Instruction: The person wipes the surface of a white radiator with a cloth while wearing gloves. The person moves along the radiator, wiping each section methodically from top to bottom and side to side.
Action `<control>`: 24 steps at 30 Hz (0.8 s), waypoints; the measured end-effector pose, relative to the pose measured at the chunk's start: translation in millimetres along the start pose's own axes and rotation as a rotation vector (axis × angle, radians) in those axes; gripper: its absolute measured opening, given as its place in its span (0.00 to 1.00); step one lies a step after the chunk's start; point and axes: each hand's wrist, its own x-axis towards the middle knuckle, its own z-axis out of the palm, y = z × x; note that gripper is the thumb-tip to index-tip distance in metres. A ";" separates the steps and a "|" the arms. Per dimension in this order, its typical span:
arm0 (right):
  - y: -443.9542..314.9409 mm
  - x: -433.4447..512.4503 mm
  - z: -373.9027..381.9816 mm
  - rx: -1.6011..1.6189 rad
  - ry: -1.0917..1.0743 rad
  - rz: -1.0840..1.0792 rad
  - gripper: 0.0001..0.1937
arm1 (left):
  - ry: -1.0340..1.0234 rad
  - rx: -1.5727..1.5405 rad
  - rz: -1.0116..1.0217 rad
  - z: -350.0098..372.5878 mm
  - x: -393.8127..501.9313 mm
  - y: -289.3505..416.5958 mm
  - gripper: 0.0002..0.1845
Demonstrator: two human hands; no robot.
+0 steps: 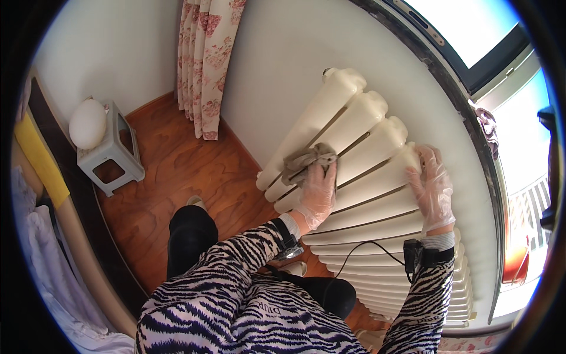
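A cream-coloured column radiator (353, 132) stands along the wall before me. My left hand (318, 192), in a clear plastic glove, holds a crumpled grey-brown cloth (309, 163) against the front of the columns, near the radiator's far end. My right hand (431, 186), gloved the same way, rests on the top end of one column with its fingers bent over the edge; nothing else shows in it. A thin black cable hangs from the device on my right wrist.
A grey plastic stool (110, 155) bears a white rounded object (88, 124). A floral curtain (205, 66) hangs in the corner. At the right, a pinkish cloth (487, 128) lies by the window, with a red-orange object (516, 264) lower down. Bedding (62, 274) lies at the left.
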 end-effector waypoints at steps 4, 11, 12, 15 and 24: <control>0.5 -0.1 0.1 0.006 -0.004 -0.022 0.22 | 0.037 -0.111 0.049 -1.9 17.7 25.8 0.41; 2.2 0.0 1.6 0.022 0.003 -0.062 0.21 | -0.013 -0.103 -0.142 14.3 -30.2 0.9 0.40; 2.6 0.0 1.9 0.017 0.002 -0.065 0.21 | -0.213 -0.119 -0.300 16.5 -40.5 -5.3 0.42; 3.4 0.1 2.2 0.023 0.010 -0.079 0.20 | -0.302 -0.261 -0.518 28.0 -66.3 -19.9 0.46; 3.5 0.3 2.3 0.039 0.005 -0.076 0.20 | -0.202 -0.416 -0.749 58.7 -98.6 -42.5 0.46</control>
